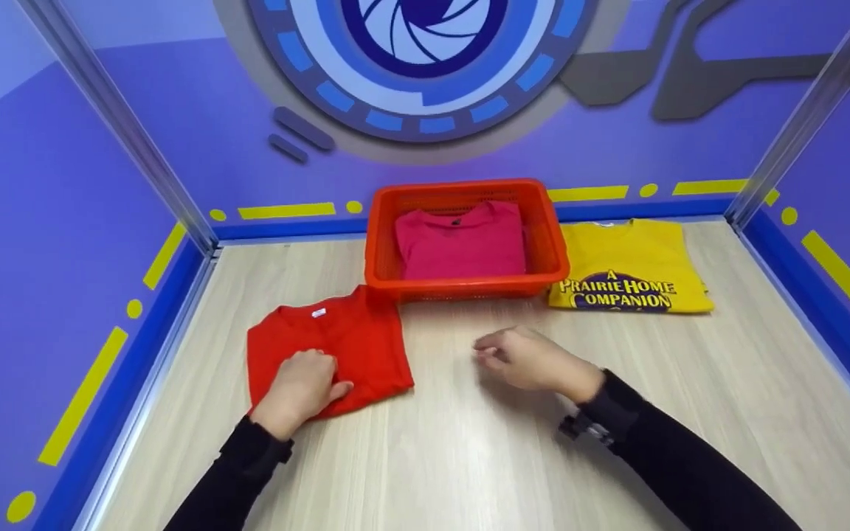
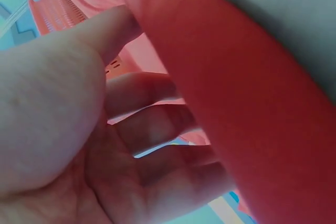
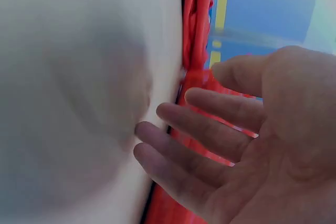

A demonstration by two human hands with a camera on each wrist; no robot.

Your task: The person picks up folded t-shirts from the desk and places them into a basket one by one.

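A folded red T-shirt [image 1: 362, 354] lies at the left of the table, its collar toward the back. My left hand [image 1: 299, 391] rests on its front part. In the left wrist view, the fingers [image 2: 157, 127] and thumb touch the red cloth [image 2: 220, 77], loosely bent and spread apart. Right of the shirt, my right hand [image 1: 532, 360] hovers over the bare table and holds nothing. The right wrist view shows its fingers [image 3: 205, 124] slightly bent and separate. Behind both hands, a red plastic basket [image 1: 462, 284] contains a folded pink shirt [image 1: 462, 247].
A folded yellow T-shirt [image 1: 617, 258] with printed lettering lies right of the basket, close against it. The red shirt's back corner meets the basket's front left corner. Blue printed panels [image 1: 425, 166] enclose the wooden table [image 1: 454, 457] at the back and both sides.
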